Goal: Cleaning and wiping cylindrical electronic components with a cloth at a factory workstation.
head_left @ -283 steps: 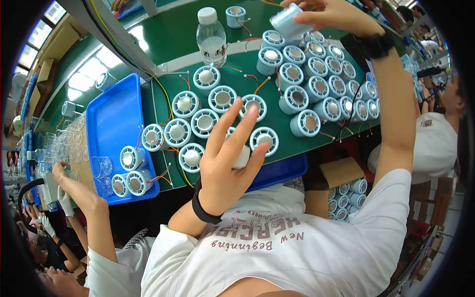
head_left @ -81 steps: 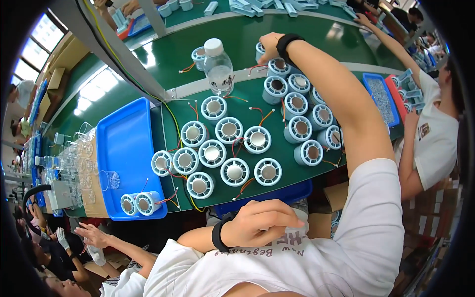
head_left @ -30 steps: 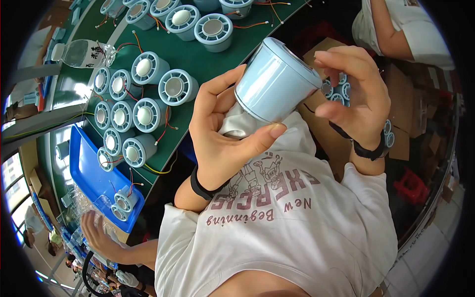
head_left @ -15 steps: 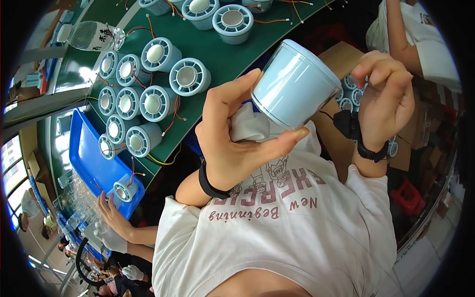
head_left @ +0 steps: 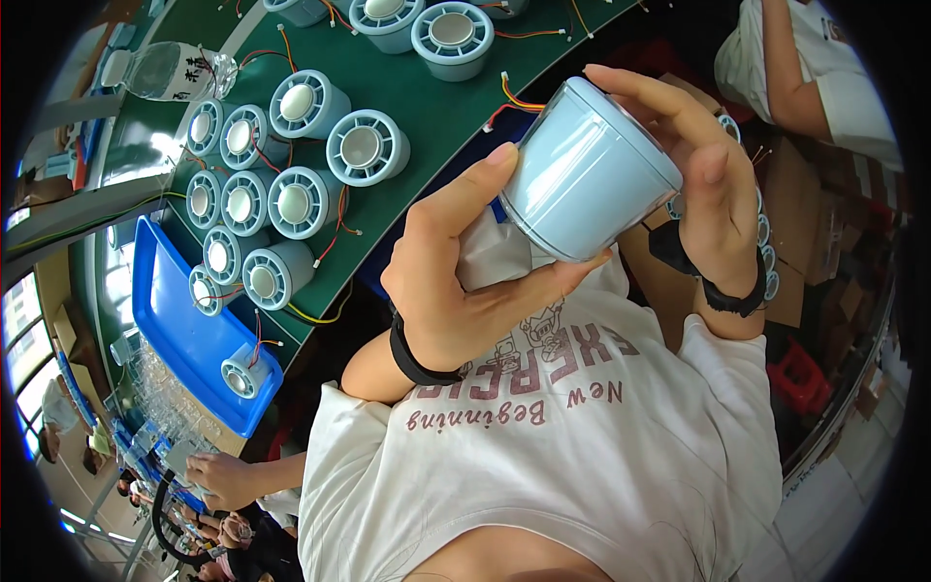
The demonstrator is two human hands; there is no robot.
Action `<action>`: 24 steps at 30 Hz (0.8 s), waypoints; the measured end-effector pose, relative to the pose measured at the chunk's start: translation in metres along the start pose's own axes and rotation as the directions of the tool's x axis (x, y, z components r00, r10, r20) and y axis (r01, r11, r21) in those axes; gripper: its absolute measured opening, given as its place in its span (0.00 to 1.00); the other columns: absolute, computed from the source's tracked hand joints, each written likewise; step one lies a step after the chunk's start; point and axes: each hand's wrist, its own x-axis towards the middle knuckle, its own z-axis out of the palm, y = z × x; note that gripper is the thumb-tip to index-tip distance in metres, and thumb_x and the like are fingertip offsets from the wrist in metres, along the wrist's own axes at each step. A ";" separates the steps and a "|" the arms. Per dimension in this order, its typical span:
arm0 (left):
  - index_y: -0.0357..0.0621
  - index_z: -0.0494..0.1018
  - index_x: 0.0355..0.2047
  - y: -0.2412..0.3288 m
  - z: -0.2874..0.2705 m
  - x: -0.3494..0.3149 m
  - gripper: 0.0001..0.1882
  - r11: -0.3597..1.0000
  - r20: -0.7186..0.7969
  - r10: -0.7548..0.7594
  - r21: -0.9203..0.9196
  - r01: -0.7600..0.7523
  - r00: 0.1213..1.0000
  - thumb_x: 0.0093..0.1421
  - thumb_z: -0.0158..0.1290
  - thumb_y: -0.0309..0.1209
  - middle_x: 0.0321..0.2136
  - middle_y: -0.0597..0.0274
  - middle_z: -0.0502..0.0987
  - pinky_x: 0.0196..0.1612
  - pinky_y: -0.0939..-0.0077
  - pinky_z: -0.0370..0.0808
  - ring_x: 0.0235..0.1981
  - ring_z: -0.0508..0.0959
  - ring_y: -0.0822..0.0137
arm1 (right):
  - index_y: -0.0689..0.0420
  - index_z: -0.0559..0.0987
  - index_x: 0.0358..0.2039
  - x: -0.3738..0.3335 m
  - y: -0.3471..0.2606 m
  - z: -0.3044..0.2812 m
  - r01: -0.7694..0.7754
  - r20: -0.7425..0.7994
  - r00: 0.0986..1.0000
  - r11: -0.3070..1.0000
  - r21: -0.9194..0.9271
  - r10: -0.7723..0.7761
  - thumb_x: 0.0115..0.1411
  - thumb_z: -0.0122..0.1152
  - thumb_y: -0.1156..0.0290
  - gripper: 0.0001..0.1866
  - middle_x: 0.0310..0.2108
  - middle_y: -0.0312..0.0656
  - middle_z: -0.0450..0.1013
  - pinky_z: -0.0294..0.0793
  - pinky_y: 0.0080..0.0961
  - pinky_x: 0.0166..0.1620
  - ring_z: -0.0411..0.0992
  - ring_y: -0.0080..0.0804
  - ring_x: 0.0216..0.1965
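A light-blue cup-shaped housing (head_left: 596,170) with a glossy clear outer layer is tilted in front of my chest. My left hand (head_left: 451,262) grips it between thumb and fingers on its left and lower side. My right hand (head_left: 713,184) curls round its right end, with a fingertip on the top edge. Thin red, yellow and black wires with small white connectors (head_left: 504,92) stick out behind the housing. The housing's far side is hidden. On the green table (head_left: 417,126) stand several similar light-blue units (head_left: 364,147) with spoked rims, round metal-looking centres and wires.
A blue tray (head_left: 175,301) with one light-blue unit (head_left: 242,373) lies at the left, near a co-worker's hand (head_left: 218,477). A clear bottle (head_left: 179,71) lies at the far left. Cardboard boxes (head_left: 790,194) and a red stool (head_left: 800,378) are at the right.
My right hand has moved left and now touches the housing. The housing has turned slightly, and its wires have come into view. The co-worker's hand has drawn back from the tray.
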 end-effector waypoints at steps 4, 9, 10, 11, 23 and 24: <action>0.31 0.62 0.52 -0.010 0.006 0.001 0.41 0.996 -0.053 0.093 0.012 -0.093 0.994 0.40 0.73 0.25 0.47 0.35 0.73 0.47 0.69 0.76 0.44 0.79 0.56 | 0.67 0.64 0.60 0.001 0.000 0.003 -0.021 0.044 0.999 0.997 0.069 0.017 0.62 0.42 0.34 0.45 0.48 0.45 0.70 0.68 0.21 0.47 0.70 0.26 0.46; 0.39 0.69 0.52 -0.017 0.012 0.009 0.34 0.980 0.020 0.188 0.069 -0.189 0.982 0.43 0.69 0.22 0.47 0.38 0.75 0.35 0.78 0.79 0.33 0.82 0.57 | 0.66 0.64 0.60 -0.010 0.000 -0.011 0.024 0.084 0.996 0.999 -0.023 -0.022 0.59 0.60 0.49 0.39 0.49 0.45 0.69 0.69 0.24 0.50 0.70 0.31 0.49; 0.40 0.70 0.52 -0.016 0.011 0.009 0.33 0.972 0.088 0.180 0.136 -0.191 0.980 0.44 0.68 0.20 0.47 0.37 0.75 0.33 0.78 0.79 0.32 0.82 0.57 | 0.65 0.65 0.60 -0.014 -0.001 -0.015 -0.009 0.094 0.995 0.996 -0.084 0.017 0.57 0.65 0.55 0.37 0.49 0.45 0.69 0.69 0.24 0.51 0.71 0.32 0.49; 0.40 0.70 0.52 -0.015 0.009 0.009 0.33 0.975 0.089 0.182 0.115 -0.192 0.979 0.44 0.68 0.20 0.47 0.37 0.75 0.33 0.78 0.79 0.32 0.82 0.57 | 0.65 0.65 0.60 -0.019 0.000 -0.022 -0.024 0.085 0.996 0.995 -0.098 0.032 0.57 0.65 0.55 0.37 0.49 0.45 0.69 0.69 0.24 0.51 0.71 0.32 0.49; 0.36 0.71 0.47 -0.014 0.011 0.006 0.23 0.991 0.008 0.122 0.051 -0.123 0.992 0.50 0.61 0.16 0.44 0.42 0.77 0.41 0.70 0.78 0.40 0.80 0.53 | 0.59 0.70 0.55 -0.106 0.162 -0.097 -0.485 -0.392 0.874 0.530 -0.696 0.286 0.49 0.70 0.65 0.33 0.50 0.49 0.71 0.69 0.32 0.53 0.70 0.44 0.50; 0.36 0.71 0.47 -0.013 0.010 0.006 0.23 0.991 0.022 0.115 0.060 -0.116 0.993 0.50 0.60 0.15 0.44 0.42 0.77 0.41 0.70 0.78 0.40 0.80 0.53 | 0.59 0.70 0.55 -0.106 0.168 -0.094 -0.515 -0.418 0.857 0.531 -0.673 0.301 0.49 0.70 0.63 0.34 0.52 0.51 0.69 0.68 0.34 0.54 0.69 0.47 0.51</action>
